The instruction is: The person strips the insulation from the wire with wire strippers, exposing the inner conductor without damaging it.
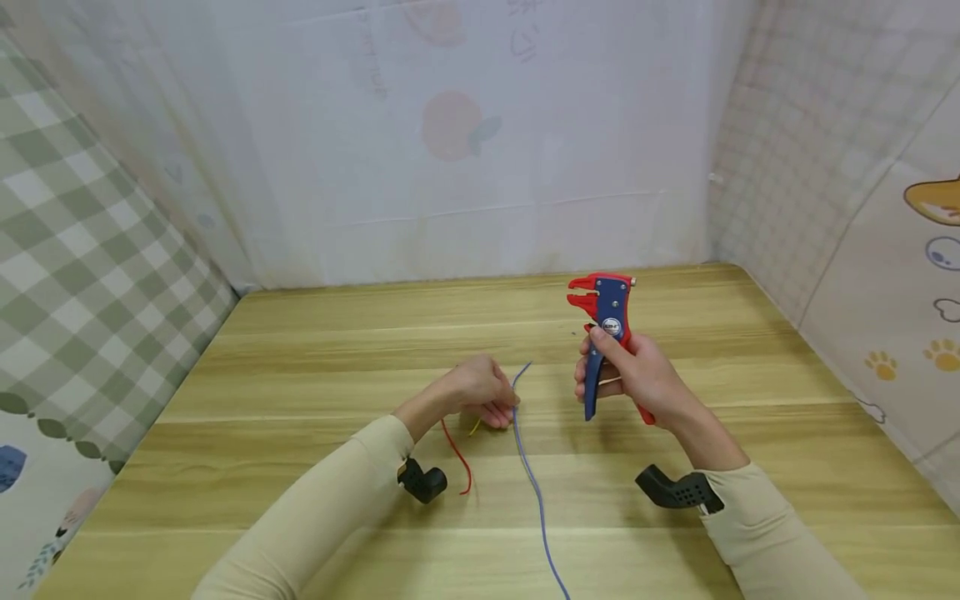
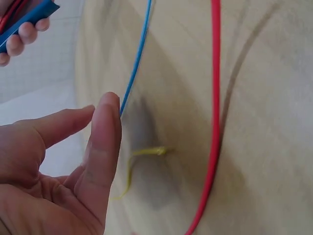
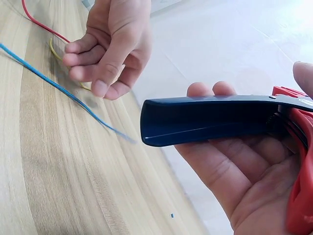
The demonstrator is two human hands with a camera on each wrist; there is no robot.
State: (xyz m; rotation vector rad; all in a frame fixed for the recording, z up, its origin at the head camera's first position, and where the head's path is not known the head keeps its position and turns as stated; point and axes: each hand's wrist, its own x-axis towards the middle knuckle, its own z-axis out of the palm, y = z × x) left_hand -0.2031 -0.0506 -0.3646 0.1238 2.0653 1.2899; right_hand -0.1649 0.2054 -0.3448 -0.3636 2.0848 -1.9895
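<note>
The left hand (image 1: pixel 482 390), fingers loosely bent and empty, hovers just left of the blue wire (image 1: pixel 538 492), while right of it the right hand (image 1: pixel 651 377) grips the stripper (image 1: pixel 612 302).

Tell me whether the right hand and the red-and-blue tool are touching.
Touching: the head view shows the right hand curled round the red-and-blue tool.
</note>
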